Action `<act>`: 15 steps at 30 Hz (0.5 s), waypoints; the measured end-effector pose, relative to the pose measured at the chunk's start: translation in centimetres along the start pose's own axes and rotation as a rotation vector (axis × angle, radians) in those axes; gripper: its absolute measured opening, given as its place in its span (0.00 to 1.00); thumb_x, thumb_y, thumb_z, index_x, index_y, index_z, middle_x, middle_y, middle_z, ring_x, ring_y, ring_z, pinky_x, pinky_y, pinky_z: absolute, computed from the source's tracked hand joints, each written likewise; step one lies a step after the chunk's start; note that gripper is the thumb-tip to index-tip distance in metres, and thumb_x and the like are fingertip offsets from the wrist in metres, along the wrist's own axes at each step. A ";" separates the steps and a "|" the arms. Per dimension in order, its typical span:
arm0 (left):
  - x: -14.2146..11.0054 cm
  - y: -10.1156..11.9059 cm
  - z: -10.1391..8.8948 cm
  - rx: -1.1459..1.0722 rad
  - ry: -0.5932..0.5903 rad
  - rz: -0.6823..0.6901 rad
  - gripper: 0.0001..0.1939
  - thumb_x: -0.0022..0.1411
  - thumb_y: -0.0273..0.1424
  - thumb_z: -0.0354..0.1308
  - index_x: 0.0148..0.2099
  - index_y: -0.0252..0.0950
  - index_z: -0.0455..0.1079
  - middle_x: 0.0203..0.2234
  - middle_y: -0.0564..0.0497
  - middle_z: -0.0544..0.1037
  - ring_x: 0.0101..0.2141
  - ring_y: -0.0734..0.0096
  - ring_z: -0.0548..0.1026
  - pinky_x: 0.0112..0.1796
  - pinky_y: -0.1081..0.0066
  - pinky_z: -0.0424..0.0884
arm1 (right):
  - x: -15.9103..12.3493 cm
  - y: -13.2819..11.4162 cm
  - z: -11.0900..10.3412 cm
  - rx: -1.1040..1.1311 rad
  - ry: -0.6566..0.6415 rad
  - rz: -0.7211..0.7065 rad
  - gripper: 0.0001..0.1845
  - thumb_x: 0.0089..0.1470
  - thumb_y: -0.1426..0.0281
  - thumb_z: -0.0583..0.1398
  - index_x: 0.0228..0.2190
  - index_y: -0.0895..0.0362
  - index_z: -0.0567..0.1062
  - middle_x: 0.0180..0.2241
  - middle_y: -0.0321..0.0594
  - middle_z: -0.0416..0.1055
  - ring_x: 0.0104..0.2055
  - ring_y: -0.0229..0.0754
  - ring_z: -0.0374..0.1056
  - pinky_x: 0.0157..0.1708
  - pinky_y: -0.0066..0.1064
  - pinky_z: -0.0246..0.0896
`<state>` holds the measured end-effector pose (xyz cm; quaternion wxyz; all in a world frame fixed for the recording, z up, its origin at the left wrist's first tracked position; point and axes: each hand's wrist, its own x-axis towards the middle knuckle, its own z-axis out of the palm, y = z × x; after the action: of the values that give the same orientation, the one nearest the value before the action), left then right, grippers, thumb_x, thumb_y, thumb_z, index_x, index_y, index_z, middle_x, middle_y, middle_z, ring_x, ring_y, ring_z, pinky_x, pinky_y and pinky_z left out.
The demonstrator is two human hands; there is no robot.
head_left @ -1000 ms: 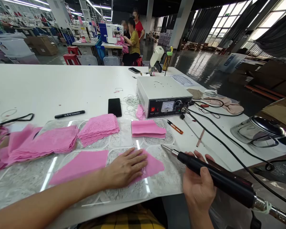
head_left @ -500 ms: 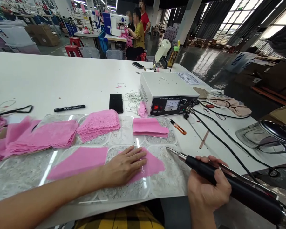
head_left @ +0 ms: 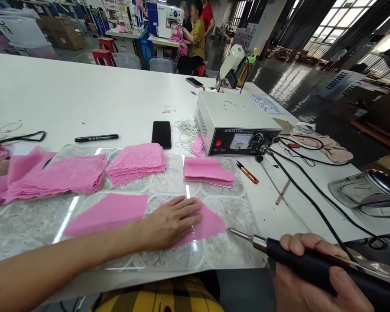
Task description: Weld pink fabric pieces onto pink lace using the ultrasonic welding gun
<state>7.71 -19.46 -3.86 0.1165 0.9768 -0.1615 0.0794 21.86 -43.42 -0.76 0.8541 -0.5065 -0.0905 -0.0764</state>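
My left hand [head_left: 172, 221] lies flat with fingers out on a pink fabric piece [head_left: 211, 221], pressing it to a clear-covered, grey-patterned mat [head_left: 230, 251]. Another cut pink piece [head_left: 110, 212] lies partly beneath my left forearm. In my right hand [head_left: 315, 268] is a black pen-shaped ultrasonic tool [head_left: 295, 255], my fingers closed around its barrel. Its pointed metal tip is just beside the right corner of the fabric under my left hand; whether they touch I cannot tell. A thin shiny metal piece also shows along my right hand, its kind unclear.
Behind the mat's right side stands a white control box [head_left: 240, 121] with cables running right. Pink lace stacks [head_left: 136, 160], a folded pink piece [head_left: 208, 169], orange thread snips [head_left: 247, 172], a marker [head_left: 96, 138], a phone [head_left: 161, 134] and a glass jug [head_left: 360, 193] lie around.
My right hand has moved right and down in view with the tool, whose tip now sits lower, closer to the fabric's right corner. My left hand stays on the fabric.
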 end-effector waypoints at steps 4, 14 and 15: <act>0.0 0.0 -0.2 0.000 -0.005 0.001 0.19 0.71 0.30 0.47 0.61 0.33 0.63 0.61 0.42 0.64 0.62 0.55 0.61 0.61 0.55 0.58 | -0.1 0.0 0.4 -0.024 -0.015 -0.025 0.09 0.32 0.68 0.54 0.22 0.57 0.69 0.20 0.33 0.61 0.19 0.35 0.58 0.17 0.31 0.59; 0.0 0.0 -0.3 -0.023 0.016 0.015 0.19 0.71 0.29 0.45 0.60 0.31 0.64 0.60 0.40 0.66 0.60 0.53 0.62 0.59 0.52 0.60 | -0.1 0.3 0.8 -0.043 -0.046 -0.046 0.09 0.32 0.68 0.55 0.21 0.57 0.70 0.20 0.35 0.64 0.19 0.35 0.60 0.17 0.31 0.59; 0.0 0.0 -0.3 -0.023 0.015 0.016 0.19 0.71 0.29 0.45 0.60 0.31 0.64 0.60 0.40 0.66 0.60 0.53 0.62 0.59 0.52 0.60 | -0.1 0.4 0.9 -0.041 -0.046 -0.044 0.08 0.33 0.68 0.55 0.21 0.57 0.70 0.20 0.35 0.64 0.19 0.35 0.60 0.17 0.31 0.59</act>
<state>7.68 -19.39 -3.54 0.1283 0.9734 -0.1692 0.0855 21.73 -42.46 -0.67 0.8392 -0.5236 -0.1195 -0.0851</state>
